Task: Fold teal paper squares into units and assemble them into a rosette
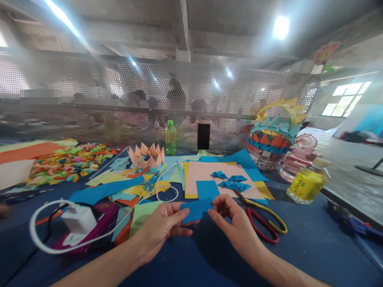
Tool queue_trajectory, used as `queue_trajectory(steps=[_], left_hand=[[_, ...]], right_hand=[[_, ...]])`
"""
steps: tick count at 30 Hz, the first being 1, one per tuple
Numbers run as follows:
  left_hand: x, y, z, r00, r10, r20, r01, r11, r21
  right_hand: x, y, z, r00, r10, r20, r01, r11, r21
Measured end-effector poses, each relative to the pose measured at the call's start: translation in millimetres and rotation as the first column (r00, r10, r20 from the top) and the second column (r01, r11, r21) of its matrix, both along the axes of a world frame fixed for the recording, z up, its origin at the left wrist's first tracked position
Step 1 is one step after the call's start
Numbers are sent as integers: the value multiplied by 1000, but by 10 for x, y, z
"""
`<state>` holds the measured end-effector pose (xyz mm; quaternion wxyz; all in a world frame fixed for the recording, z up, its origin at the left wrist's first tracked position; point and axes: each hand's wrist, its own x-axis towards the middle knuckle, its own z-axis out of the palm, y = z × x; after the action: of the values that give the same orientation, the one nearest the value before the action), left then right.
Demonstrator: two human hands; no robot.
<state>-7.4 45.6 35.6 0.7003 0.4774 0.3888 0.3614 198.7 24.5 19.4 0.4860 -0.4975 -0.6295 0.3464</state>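
A small blue paper piece (196, 211) is held up between both hands near the middle of the view. My left hand (169, 221) pinches its left end, thumb on top and fingers beneath. At the right end, my right hand (227, 215) grips the edge between thumb and fingertips. Just behind lies another blue paper (207, 189), on a pale pink sheet (193, 173). Several folded blue pieces (235, 184) rest on that sheet. To the right of my right hand lie scissors (266, 225) with one red and one yellow handle.
A purple power strip (103, 215) with a white charger (78, 218) and cable is at left. Behind stand a peach paper ring (147, 156), a green bottle (170, 139) and a phone (204, 136). A paper basket (266, 149) and a yellow-labelled bottle (306, 186) stand at right.
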Motion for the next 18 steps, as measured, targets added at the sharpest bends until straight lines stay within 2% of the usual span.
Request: queue_trajectory(steps=[18], left_hand=[[12, 5, 18, 999, -3, -33, 4, 999, 53]], right_hand=[[5, 13, -18, 1000, -13, -12, 13, 1000, 2]])
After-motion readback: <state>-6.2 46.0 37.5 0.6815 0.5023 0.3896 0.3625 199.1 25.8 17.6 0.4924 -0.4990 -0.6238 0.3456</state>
